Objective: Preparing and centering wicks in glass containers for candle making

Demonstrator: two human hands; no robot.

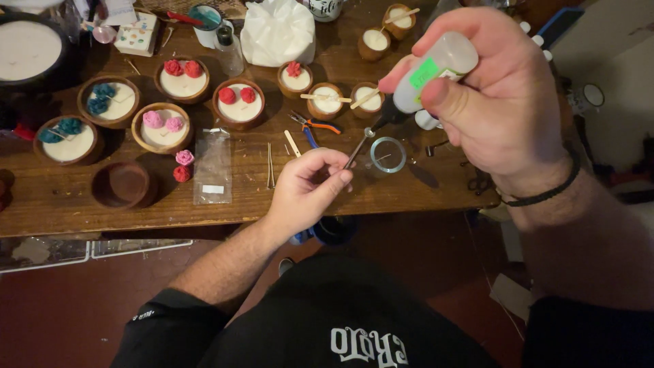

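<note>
My right hand (pixel 497 95) grips a small translucent squeeze bottle (pixel 436 68) with a green label, tipped down to the left so its dark nozzle meets the round metal base of a wick (pixel 359 146). My left hand (pixel 306 187) pinches that thin wick stick between thumb and fingers, holding it slanted above the wooden table's front edge (pixel 238 211). A small clear glass jar (pixel 387 155) stands on the table just right of the wick.
Several wooden bowls of white wax, some topped with red, pink or teal wax roses (pixel 240 102), fill the table's left and back. An empty wooden bowl (pixel 122 184), a clear plastic bag (pixel 212 167), pliers (pixel 310 126), tweezers (pixel 270 167) and white paper (pixel 278 31) lie nearby.
</note>
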